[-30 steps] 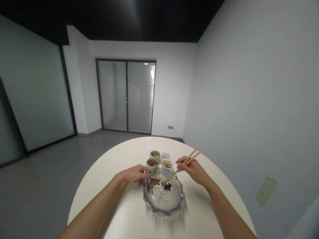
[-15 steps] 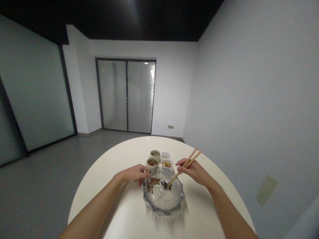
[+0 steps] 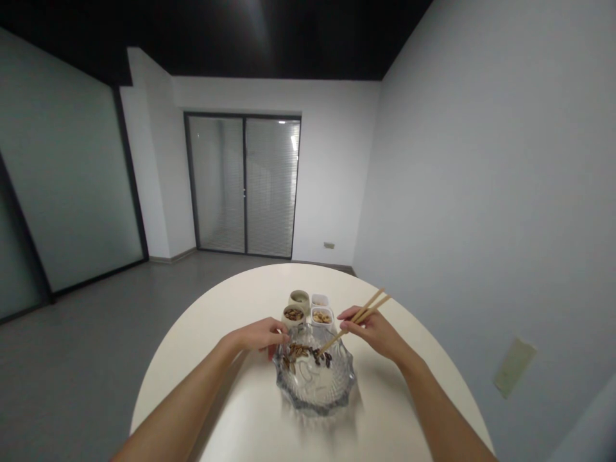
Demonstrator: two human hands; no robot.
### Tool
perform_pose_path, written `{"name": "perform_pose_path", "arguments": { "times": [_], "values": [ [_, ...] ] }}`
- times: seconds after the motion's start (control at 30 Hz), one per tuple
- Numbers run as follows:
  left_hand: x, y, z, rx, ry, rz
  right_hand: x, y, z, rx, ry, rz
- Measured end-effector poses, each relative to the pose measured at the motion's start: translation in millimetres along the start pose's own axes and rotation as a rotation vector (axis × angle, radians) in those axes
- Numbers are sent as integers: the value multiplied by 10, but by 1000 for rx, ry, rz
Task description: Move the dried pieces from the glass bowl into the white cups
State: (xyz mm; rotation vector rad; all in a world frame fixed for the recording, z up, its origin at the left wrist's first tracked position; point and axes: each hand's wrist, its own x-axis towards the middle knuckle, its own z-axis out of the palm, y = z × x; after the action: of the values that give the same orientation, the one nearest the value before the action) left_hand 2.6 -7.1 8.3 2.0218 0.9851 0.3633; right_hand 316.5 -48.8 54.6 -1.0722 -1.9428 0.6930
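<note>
Tan chopsticks [image 3: 370,302] slant down leftward from the curled right hand [image 3: 373,331].

Office-type room tbh: frosted glass partition [image 3: 72,173], glass door [image 3: 216,192] with blinds [image 3: 272,199], black ceiling [image 3: 250,38], white walls [image 3: 337,160], grey floor [image 3: 110,346].

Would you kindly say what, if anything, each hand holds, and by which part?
The right hand holds the chopsticks around mid-length. The left hand is at the rim of the glass bowl; whether it grips cannot be told.
</note>
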Motion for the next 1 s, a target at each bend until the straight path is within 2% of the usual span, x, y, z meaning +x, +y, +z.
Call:
{"name": "perform_pose_path", "arguments": {
  "times": [0.37, 0.6, 0.73, 1.0],
  "values": [
    [32, -59, -6, 12, -6, 18, -14, -3, 63, -2, -60, -58],
    [35, -59, -5, 13, -8, 27, -12, -2, 55, 14, -25, -76],
    [30, -66, -7, 8, 3, 12, 3, 56, 41, 49, 61, -110],
    [13, -27, -13, 6, -7, -6, 167, 126, 139, 70, 355, -208]
  ]
}}
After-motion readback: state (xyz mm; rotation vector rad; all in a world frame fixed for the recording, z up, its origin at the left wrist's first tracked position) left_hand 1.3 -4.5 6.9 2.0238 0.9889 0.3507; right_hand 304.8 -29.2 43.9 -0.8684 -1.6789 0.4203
